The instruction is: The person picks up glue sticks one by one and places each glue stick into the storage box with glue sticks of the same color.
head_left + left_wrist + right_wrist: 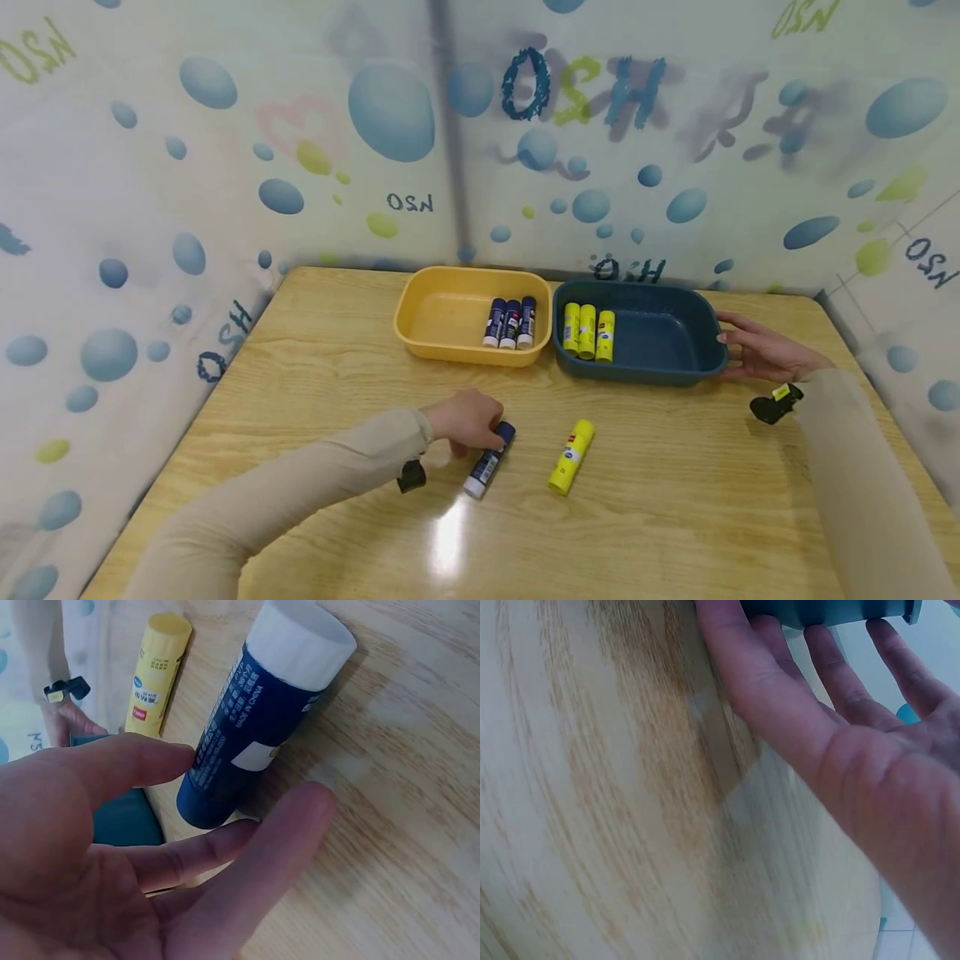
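A dark blue glue stick with a white cap (pixel 489 462) lies on the table at centre front. My left hand (pixel 467 419) is around its far end. In the left wrist view the thumb (pixel 161 761) is against or very near the barrel, and the other fingers stand spread beside it, not closed round it. To the right lies a yellow glue stick (pixel 572 457). At the right end of the dark blue bin (pixel 637 372), my right hand (pixel 768 350) touches the wall with extended fingers (pixel 847 679). Several glue sticks are in the bins.
A yellow bin (pixel 472 356) stands left of the dark blue bin, near the back wall. Three blue glue sticks (pixel 512 323) lie in its right part. Three yellow glue sticks (pixel 587 331) lie at the left of the dark blue bin. A patterned sheet (pixel 315 125) hangs behind the table.
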A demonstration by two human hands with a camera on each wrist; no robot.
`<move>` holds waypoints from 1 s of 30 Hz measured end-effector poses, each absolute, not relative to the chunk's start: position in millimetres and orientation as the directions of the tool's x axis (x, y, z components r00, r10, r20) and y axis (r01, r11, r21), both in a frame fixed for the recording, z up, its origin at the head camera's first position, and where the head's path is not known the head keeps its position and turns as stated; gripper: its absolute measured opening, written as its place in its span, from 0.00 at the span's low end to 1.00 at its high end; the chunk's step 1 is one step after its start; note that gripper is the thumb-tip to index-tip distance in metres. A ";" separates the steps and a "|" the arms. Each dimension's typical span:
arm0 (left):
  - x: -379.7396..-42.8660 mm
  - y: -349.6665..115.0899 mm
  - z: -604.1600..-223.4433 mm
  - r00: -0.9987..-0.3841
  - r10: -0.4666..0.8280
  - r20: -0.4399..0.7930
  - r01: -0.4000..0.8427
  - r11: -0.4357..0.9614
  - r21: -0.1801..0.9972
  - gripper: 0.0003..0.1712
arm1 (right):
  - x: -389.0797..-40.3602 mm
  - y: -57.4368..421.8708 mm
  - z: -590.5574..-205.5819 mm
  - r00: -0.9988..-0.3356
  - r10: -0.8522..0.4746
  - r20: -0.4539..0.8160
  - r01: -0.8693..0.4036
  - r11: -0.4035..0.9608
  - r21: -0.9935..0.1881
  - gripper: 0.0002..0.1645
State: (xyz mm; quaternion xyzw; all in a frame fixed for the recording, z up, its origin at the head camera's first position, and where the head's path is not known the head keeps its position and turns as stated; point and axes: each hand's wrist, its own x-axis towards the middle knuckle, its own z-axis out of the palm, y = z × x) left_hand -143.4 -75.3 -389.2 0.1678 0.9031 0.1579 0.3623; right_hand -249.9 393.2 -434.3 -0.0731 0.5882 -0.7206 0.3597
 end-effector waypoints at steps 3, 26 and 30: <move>-142.6 -71.9 -390.1 -0.679 0.428 -0.596 0.199 0.890 0.411 0.12 | -250.4 393.5 -434.9 -0.723 -0.616 -0.311 0.438 -0.060 -0.897 0.23; -139.8 -62.9 -398.0 -0.699 0.454 -0.553 0.239 0.876 0.418 0.12 | -247.8 391.4 -433.2 -0.739 -0.593 -0.320 0.434 -0.056 -0.899 0.22; -140.5 -62.7 -397.7 -0.692 0.446 -0.568 0.216 0.878 0.426 0.12 | -247.9 393.2 -434.1 -0.733 -0.606 -0.310 0.438 -0.071 -0.896 0.23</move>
